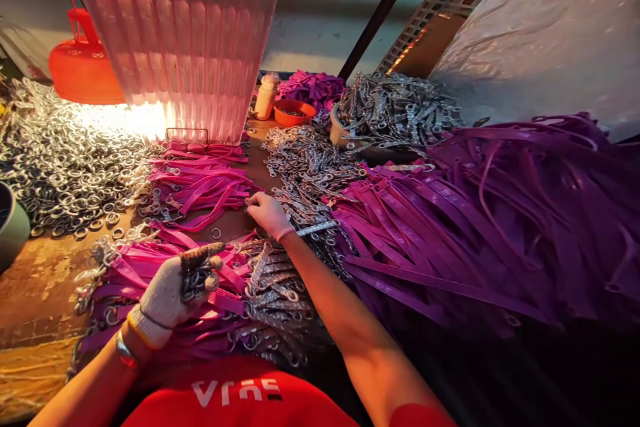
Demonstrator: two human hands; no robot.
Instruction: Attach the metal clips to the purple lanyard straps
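Note:
My left hand (173, 290), in a white knit glove with dirty fingertips, is cupped around several metal rings (195, 282). Beneath it spreads a pile of pink-purple straps (135, 263) with metal fittings on their ends. My right hand (267, 213), pale and apparently in a thin glove with a pink wrist edge, reaches forward, fingertips pinched together. Those fingertips are at the ends of another bundle of pink straps (215, 188); what they hold is too small to make out. Twisted metal chain pieces (273, 280) lie between my forearms.
Loose rings (65, 173) are heaped at left under a red lamp (85, 70). A corrugated clear panel (185, 47) stands behind the straps. Purple straps (450, 233) fill the right side. Farther back are a bottle (267, 97), an orange bowl (294, 121) and a chain-filled tub (340, 130).

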